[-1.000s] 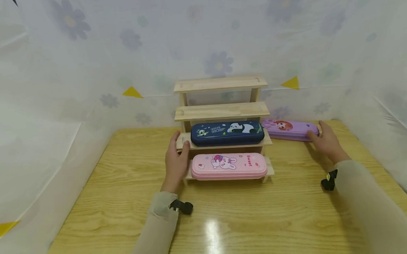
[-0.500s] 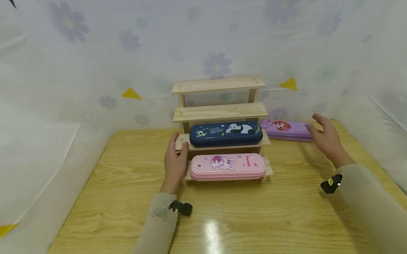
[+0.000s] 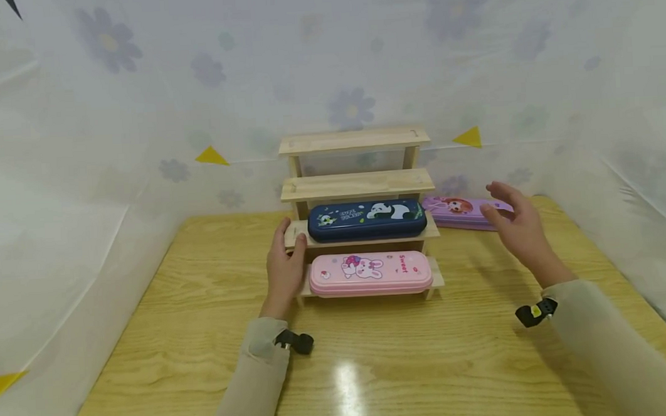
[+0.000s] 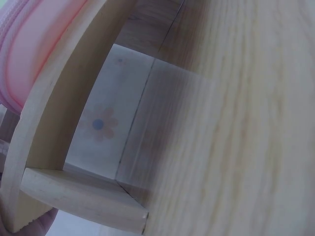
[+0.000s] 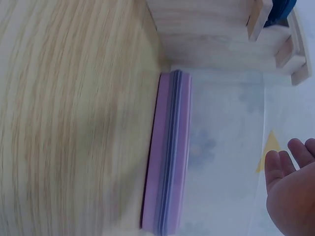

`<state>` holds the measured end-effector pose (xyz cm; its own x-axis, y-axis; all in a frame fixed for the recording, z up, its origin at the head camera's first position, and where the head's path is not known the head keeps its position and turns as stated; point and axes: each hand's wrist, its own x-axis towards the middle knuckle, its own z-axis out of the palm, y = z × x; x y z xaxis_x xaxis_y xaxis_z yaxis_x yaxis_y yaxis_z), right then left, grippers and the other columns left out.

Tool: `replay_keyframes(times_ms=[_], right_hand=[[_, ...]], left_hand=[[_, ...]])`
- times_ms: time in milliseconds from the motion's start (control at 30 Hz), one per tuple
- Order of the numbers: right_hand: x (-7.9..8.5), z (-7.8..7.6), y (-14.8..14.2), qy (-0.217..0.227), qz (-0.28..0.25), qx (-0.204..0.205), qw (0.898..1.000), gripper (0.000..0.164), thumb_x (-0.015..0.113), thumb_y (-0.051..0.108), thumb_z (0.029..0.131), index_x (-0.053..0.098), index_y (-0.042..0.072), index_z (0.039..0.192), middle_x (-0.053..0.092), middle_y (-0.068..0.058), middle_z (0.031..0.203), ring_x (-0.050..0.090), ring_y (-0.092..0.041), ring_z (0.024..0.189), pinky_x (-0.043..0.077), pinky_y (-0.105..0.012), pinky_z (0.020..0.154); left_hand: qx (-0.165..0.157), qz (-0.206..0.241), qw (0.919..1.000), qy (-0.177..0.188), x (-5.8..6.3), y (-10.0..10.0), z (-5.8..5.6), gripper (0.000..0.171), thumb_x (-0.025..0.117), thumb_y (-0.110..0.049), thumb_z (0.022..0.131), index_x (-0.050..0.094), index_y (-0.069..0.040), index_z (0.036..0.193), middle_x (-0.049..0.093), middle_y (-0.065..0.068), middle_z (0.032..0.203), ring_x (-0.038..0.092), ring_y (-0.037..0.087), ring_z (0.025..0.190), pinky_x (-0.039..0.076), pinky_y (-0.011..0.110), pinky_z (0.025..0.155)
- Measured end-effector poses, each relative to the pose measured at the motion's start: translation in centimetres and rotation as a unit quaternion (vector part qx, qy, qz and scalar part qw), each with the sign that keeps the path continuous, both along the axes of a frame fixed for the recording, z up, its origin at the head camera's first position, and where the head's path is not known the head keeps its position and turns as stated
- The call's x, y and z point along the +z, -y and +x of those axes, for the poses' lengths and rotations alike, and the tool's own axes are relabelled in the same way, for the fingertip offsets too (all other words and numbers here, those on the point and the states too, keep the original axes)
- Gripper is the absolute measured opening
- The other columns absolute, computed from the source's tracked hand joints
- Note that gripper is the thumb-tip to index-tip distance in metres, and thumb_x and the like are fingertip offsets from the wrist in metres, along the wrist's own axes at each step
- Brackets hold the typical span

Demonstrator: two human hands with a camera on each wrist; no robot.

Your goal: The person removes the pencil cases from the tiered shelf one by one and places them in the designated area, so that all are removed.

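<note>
A stepped wooden rack (image 3: 357, 185) stands at the back middle of the table. My left hand (image 3: 283, 267) grips the left end of its second step from the bottom, thumb in front and fingers along the side. On that step lies a navy pencil case (image 3: 339, 223) with a panda print. The lowest step carries a pink pencil case (image 3: 370, 274) with a rabbit print. Behind the rack's right side, a purple pencil case (image 3: 469, 210) with a girl print rests on the table. My right hand (image 3: 521, 233), fingers spread and holding nothing, is raised before its right end, partly covering it.
The two upper steps (image 3: 354, 140) of the rack rise behind the cases. A pale flowered curtain (image 3: 247, 80) closes off the back and both sides of the wooden table (image 3: 408, 355). Yellow triangles (image 3: 470, 137) mark the curtain.
My right hand has let go of the purple pencil case's right end, lifted, and moved left towards the rack. My left hand stays at the rack. All cases lie where they were.
</note>
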<state>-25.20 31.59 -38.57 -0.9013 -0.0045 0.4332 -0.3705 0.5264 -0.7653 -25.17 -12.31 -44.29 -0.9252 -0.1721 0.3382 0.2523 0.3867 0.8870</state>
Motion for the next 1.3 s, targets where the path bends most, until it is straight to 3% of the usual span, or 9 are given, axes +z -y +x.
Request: replay_keyframes(times_ms=[167, 267, 400, 633, 833, 967, 1133, 1200, 1300], right_hand=[[1.7, 1.5, 2.7, -0.05, -0.019, 0.047, 0.997, 0.052, 0.061, 0.004, 0.097, 0.042, -0.005, 0.145, 0.047, -0.024, 0.14, 0.047, -0.018, 0.128, 0.043, -0.01, 0.093], [2.2, 1.8, 3.9, -0.073, -0.03, 0.067, 0.995, 0.051, 0.061, -0.004, 0.094, 0.045, -0.007, 0.142, 0.051, -0.017, 0.137, 0.048, -0.006, 0.123, 0.045, -0.014, 0.093], [2.4, 1.6, 5.1, -0.103, -0.039, 0.091, 0.99, 0.051, 0.062, -0.015, 0.088, 0.046, -0.014, 0.137, 0.054, -0.014, 0.134, 0.049, -0.005, 0.122, 0.046, -0.016, 0.095], [2.7, 1.6, 6.8, -0.086, -0.023, 0.107, 0.99, 0.055, 0.064, -0.013, 0.088, 0.045, -0.012, 0.139, 0.05, -0.026, 0.136, 0.048, -0.002, 0.121, 0.043, -0.018, 0.098], [2.9, 1.7, 8.2, -0.068, 0.005, 0.106, 0.992, 0.056, 0.067, -0.004, 0.09, 0.045, -0.006, 0.142, 0.049, -0.021, 0.14, 0.045, -0.003, 0.122, 0.045, -0.031, 0.102], [2.7, 1.4, 9.0, -0.074, 0.01, 0.114, 0.991, 0.058, 0.069, -0.005, 0.088, 0.046, -0.006, 0.141, 0.049, -0.022, 0.14, 0.044, -0.007, 0.123, 0.044, -0.027, 0.1], [1.0, -0.2, 9.0, -0.081, 0.022, 0.126, 0.988, 0.065, 0.072, -0.006, 0.086, 0.046, 0.0, 0.144, 0.049, -0.017, 0.142, 0.044, -0.021, 0.127, 0.044, -0.023, 0.099], [0.3, -0.9, 9.0, -0.082, 0.028, 0.129, 0.988, 0.067, 0.073, -0.004, 0.085, 0.046, 0.005, 0.146, 0.049, -0.014, 0.143, 0.045, -0.025, 0.128, 0.045, -0.027, 0.099], [-0.1, -1.2, 9.1, -0.081, 0.044, 0.13, 0.987, 0.067, 0.075, 0.003, 0.086, 0.046, 0.009, 0.146, 0.05, -0.013, 0.141, 0.05, -0.029, 0.123, 0.049, -0.042, 0.096]], left_hand=[[0.001, 0.005, 1.0, -0.005, 0.1, 0.0, 0.1, 0.055, 0.054, -0.033, 0.101, 0.04, -0.015, 0.151, 0.045, 0.005, 0.15, 0.042, 0.021, 0.136, 0.04, 0.043, 0.107], [0.001, 0.007, 1.0, -0.007, 0.1, -0.1, 0.1, 0.054, 0.055, -0.032, 0.101, 0.04, -0.015, 0.151, 0.045, 0.006, 0.15, 0.043, 0.022, 0.135, 0.042, 0.044, 0.106], [0.001, 0.006, 1.0, -0.006, 0.1, -0.1, 0.1, 0.055, 0.055, -0.032, 0.101, 0.04, -0.015, 0.151, 0.045, 0.005, 0.15, 0.043, 0.022, 0.135, 0.041, 0.043, 0.106], [0.003, 0.0, 1.0, -0.001, -0.1, 0.0, -0.1, 0.055, 0.054, -0.033, 0.101, 0.039, -0.016, 0.151, 0.043, 0.003, 0.152, 0.041, 0.02, 0.137, 0.041, 0.042, 0.107], [0.002, -0.001, 1.0, 0.001, -0.2, 0.0, -0.1, 0.056, 0.053, -0.035, 0.102, 0.038, -0.016, 0.152, 0.042, 0.003, 0.152, 0.04, 0.021, 0.137, 0.041, 0.043, 0.106], [0.002, -0.002, 1.0, 0.002, -0.2, 0.0, -0.1, 0.056, 0.052, -0.036, 0.102, 0.038, -0.016, 0.152, 0.042, 0.003, 0.152, 0.039, 0.02, 0.138, 0.039, 0.043, 0.108], [0.003, -0.005, 1.0, 0.003, -0.2, 0.0, -0.2, 0.056, 0.052, -0.037, 0.102, 0.038, -0.017, 0.152, 0.042, 0.002, 0.152, 0.038, 0.02, 0.138, 0.037, 0.042, 0.109], [0.004, -0.006, 1.0, 0.003, -0.2, 0.0, -0.2, 0.056, 0.052, -0.037, 0.102, 0.038, -0.017, 0.152, 0.041, 0.002, 0.153, 0.038, 0.02, 0.138, 0.036, 0.042, 0.11], [0.002, -0.006, 1.0, 0.003, -0.2, 0.0, -0.2, 0.056, 0.052, -0.037, 0.102, 0.038, -0.017, 0.152, 0.041, 0.002, 0.153, 0.038, 0.02, 0.139, 0.035, 0.041, 0.111]])
